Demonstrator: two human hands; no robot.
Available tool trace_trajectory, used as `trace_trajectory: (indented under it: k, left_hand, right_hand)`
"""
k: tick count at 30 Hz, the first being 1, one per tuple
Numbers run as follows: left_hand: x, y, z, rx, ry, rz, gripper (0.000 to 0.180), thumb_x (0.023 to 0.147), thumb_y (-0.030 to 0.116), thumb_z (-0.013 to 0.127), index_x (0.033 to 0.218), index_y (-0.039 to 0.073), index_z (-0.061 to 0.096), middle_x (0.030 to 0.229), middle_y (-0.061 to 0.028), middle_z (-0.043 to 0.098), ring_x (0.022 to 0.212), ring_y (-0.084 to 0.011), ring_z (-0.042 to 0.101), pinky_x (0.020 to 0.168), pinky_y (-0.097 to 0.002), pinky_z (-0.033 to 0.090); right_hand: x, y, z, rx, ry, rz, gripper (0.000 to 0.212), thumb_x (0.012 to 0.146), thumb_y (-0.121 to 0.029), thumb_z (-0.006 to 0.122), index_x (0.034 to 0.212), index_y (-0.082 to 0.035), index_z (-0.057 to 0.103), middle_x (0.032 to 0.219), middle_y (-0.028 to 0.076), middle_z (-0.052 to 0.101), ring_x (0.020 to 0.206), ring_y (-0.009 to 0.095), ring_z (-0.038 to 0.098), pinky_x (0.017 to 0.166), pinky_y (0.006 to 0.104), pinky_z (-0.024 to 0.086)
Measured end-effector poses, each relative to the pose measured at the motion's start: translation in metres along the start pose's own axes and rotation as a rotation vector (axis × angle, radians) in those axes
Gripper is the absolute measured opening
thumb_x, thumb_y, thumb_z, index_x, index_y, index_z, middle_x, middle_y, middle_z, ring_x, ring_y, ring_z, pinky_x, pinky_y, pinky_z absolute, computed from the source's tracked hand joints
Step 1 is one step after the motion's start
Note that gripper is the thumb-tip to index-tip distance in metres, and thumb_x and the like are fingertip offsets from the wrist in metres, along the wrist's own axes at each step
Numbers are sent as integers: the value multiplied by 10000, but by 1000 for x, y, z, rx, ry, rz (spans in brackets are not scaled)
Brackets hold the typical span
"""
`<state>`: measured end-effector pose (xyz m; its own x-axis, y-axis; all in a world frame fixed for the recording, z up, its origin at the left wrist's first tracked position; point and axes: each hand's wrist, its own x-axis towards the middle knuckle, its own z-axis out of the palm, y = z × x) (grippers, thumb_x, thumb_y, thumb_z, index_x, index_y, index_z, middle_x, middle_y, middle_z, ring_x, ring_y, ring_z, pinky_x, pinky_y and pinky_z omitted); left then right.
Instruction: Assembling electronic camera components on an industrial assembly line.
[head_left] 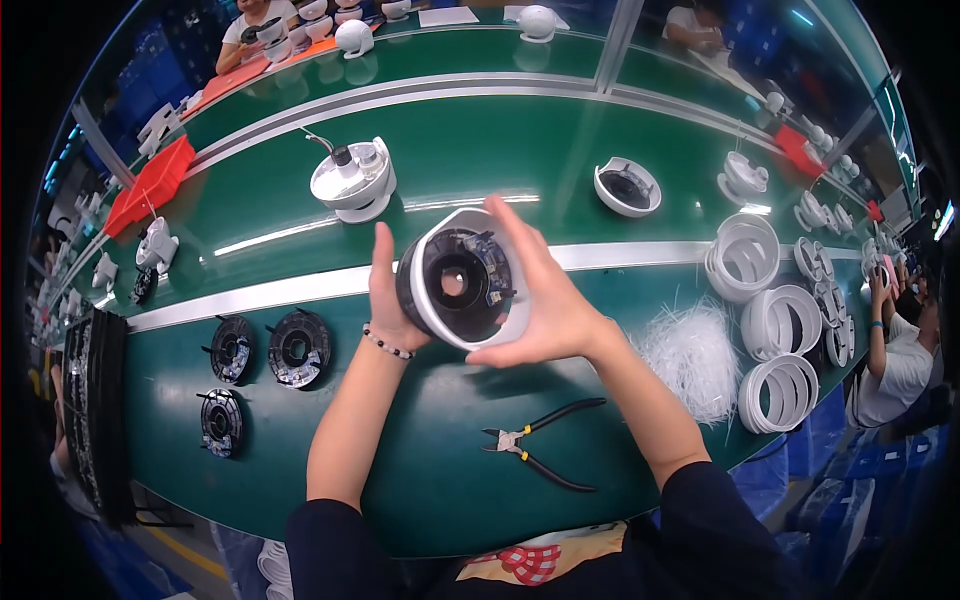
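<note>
While both hands grip the housing (462, 288), pliers (540, 443) lie near.

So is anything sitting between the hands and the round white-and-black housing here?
No. Both hands already hold the round housing directly: the left hand grips its left side, the right hand wraps its right side and top. It is lifted above the green table, apart from the pliers.

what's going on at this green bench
A person holds a white ring housing with a black round circuit module seated in it, the left hand gripping its left side and the right hand cupping its right. Three more black modules lie on the green table to the left, black-handled cutters lie in front, and stacked white rings sit to the right.
</note>
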<state>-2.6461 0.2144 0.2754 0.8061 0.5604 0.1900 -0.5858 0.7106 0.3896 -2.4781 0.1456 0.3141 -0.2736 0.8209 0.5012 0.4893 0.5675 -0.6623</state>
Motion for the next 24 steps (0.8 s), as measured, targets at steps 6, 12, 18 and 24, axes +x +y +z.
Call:
trace_trajectory:
  k: [6,12,18,24]
  left_hand:
    - [11,-17,2,131,152,104,739,828,535,311,1323,-3,203,1329,-246,269,1137,-328,420,946,-430,356]
    - [10,-23,10,-38,16,97,643,845,526,308,1223,13,392,1160,-184,483,1052,-307,496,900,-454,417]
    - [12,-27,4,17,92,137,676,867,558,215,1189,3,428,1128,-151,508,1017,-251,517,889,-367,428]
    - [14,-26,7,-14,47,161,691,861,573,211,1183,4,435,1119,-149,515,1011,-249,521,882,-369,432]
  right_hand:
    - [-6,3,2,559,328,251,1225,468,-295,831,1333,39,30,1302,274,221,1164,291,354,957,349,314]
    - [-19,-15,11,-80,165,165,1175,500,-283,816,1329,44,50,1264,234,279,1157,318,346,969,388,286]
    - [-8,-23,14,-316,169,97,1190,467,-282,817,1313,73,58,1237,240,303,1142,374,312,948,424,295]
    - [-3,-27,11,-336,172,108,1194,426,-337,802,1281,125,109,1275,307,242,1132,430,303,920,469,285]
